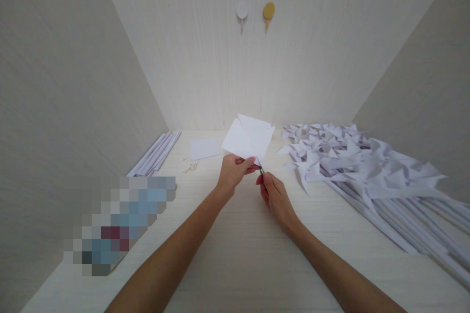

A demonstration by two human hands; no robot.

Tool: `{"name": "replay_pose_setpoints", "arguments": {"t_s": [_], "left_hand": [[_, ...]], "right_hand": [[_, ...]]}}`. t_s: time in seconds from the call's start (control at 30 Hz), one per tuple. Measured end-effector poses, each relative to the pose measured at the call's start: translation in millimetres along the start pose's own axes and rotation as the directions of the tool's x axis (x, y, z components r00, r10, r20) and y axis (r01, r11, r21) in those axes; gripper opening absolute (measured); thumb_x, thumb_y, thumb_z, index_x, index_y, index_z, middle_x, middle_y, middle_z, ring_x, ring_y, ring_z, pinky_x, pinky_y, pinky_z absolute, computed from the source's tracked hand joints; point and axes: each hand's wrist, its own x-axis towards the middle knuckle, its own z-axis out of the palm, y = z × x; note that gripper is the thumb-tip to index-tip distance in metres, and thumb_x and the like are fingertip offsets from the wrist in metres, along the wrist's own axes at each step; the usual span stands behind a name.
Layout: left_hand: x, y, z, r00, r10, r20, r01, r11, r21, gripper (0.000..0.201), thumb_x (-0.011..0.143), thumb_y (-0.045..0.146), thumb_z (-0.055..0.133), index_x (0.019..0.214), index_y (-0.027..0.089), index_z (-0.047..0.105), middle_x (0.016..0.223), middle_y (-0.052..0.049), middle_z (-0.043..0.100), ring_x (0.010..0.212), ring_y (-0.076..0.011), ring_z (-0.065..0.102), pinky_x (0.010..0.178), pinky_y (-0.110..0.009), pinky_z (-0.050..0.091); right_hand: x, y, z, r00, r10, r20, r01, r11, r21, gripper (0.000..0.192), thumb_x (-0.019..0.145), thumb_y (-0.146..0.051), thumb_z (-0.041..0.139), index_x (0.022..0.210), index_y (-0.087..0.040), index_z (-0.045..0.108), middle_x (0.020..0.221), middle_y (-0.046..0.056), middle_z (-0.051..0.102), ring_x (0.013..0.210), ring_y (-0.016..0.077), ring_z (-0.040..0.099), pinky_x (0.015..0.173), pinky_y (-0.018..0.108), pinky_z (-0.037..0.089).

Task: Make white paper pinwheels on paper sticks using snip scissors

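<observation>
Head view: the left hand (233,170) pinches the lower edge of a folded white paper piece (248,140), held raised above the table (242,254) near its middle. The right hand (274,196) is closed around a small dark tool (261,170), its tip touching the paper's lower corner; the tool type cannot be determined. A pile of paper pinwheels (352,161) lies to the right. A square paper sheet (204,148), small sticks (191,167) and rolled paper tubes (156,154) lie to the left.
</observation>
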Motion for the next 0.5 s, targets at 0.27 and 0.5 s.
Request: {"name": "replay_pose_setpoints", "arguments": {"t_s": [0.27, 0.5], "left_hand": [[0.2, -0.3, 0.0, 1.000, -0.005, -0.009, 0.005, 1.000, 0.007, 0.008, 0.064, 0.015, 0.061, 0.063, 0.008, 0.063, 0.059, -0.006, 0.065, 0.056, -0.0115, 0.061, 0.061, -0.023, 0.052], [-0.6, 0.6, -0.1, 1.000, 0.002, -0.006, -0.002, 1.000, 0.011, 0.008, 0.065, 0.014, 0.061, 0.061, 0.008, 0.062, 0.058, -0.005, 0.064, 0.055, -0.0114, 0.061, 0.062, -0.024, 0.052]], "right_hand": [[0.1, -0.8, -0.1, 1.000, -0.002, 0.003, 0.002, 1.000, -0.001, 0.038, 0.079, -0.052, 0.032, 0.065, -0.018, 0.043, 0.046, -0.008, 0.027, 0.038, 0.0071, 0.024, 0.037, 0.021, 0.018], [-0.3, -0.4, -0.2, 1.000, -0.014, 0.009, 0.014, 1.000, -0.008, 0.037, 0.081, -0.050, 0.031, 0.065, -0.018, 0.044, 0.046, -0.008, 0.026, 0.039, 0.0069, 0.023, 0.038, 0.020, 0.017]]}}
